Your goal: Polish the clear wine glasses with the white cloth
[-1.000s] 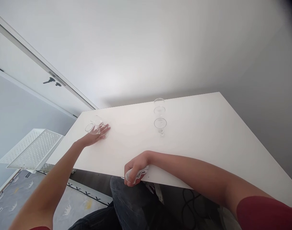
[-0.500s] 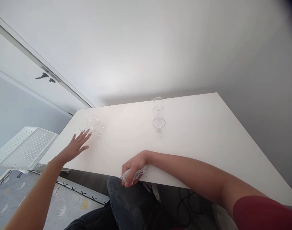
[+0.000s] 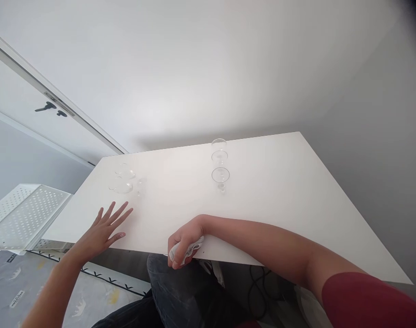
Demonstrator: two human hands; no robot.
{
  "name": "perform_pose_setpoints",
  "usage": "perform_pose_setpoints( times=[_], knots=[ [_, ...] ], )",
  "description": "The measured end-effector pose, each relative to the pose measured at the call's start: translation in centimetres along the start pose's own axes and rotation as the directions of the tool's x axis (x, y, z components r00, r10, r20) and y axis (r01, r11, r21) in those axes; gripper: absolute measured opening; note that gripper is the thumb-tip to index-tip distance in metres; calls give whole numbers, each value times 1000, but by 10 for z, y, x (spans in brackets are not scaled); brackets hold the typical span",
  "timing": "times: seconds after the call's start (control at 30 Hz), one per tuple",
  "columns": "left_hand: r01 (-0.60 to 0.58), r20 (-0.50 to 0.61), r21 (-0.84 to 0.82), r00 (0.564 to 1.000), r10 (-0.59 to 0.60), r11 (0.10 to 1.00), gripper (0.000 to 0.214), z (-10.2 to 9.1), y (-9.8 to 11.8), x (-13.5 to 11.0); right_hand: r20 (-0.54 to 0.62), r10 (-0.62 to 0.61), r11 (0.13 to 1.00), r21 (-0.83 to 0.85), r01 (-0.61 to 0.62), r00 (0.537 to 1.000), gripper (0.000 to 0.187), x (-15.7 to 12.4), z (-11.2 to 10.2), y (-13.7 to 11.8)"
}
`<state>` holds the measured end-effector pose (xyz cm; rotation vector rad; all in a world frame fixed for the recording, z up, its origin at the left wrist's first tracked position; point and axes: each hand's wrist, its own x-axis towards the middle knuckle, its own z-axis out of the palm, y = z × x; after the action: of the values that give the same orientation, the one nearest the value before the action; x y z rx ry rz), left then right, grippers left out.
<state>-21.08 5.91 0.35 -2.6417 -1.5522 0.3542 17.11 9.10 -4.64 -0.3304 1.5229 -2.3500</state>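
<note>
My left hand (image 3: 103,229) hovers over the near left part of the white table (image 3: 269,200), fingers spread and holding nothing. A little beyond it stand two clear stemmed glasses (image 3: 123,181), close together near the table's left end. My right hand (image 3: 182,242) rests at the table's front edge, closed around a crumpled white cloth (image 3: 184,250). A row of three clear stemmed glasses (image 3: 220,175) stands in the middle of the table toward the far edge.
A white perforated rack (image 3: 23,216) stands left of the table. A white door with a dark handle (image 3: 47,107) is at the back left. Below the table lie a patterned grey mat (image 3: 9,287) and dark cables (image 3: 262,291). My dark trousers show under the edge.
My left hand let go of the glasses at the left end and drew back toward me, fingers spreading. The right hand stayed on the cloth. The view shifted slightly.
</note>
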Motion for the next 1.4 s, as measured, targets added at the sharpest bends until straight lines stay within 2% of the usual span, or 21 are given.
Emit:
perform_pose_setpoints(
  times=[0.07,0.17,0.3,0.4,0.57,0.7,0.8,0.97,1.17,1.4],
  knots=[
    [-53,0,-14,999,53,998,76,-3,14,9,-7,14,1000,11,-14,1000,42,1,-1,2],
    [-171,7,-27,985,172,985,80,-20,45,34,12,23,1000,2,-23,1000,41,2,-3,5],
    [-336,20,-58,941,337,940,82,-50,91,91,14,24,1000,-14,-24,1000,38,2,-4,5],
    [-472,10,-86,880,474,877,80,-62,120,141,-1,30,999,-19,-30,1000,39,2,-4,4],
    [-623,-62,-113,782,621,774,90,-63,156,211,19,-10,999,-31,10,1000,41,3,-3,3],
    [-680,-85,-165,731,677,714,88,-56,167,250,58,-17,999,-37,19,998,41,4,-5,3],
    [-688,-80,-192,722,688,700,82,-51,168,268,70,-5,1000,-26,7,998,39,6,-8,5],
    [-688,-77,-210,720,690,695,80,-47,173,284,29,28,1000,-10,-28,999,38,9,-12,11],
    [-685,-81,-241,720,689,687,87,-47,197,301,31,4,1000,-24,-3,999,37,6,-8,10],
    [-675,-153,-290,733,663,679,89,-46,222,319,58,-34,994,-100,40,998,34,4,-8,6]
  ],
)
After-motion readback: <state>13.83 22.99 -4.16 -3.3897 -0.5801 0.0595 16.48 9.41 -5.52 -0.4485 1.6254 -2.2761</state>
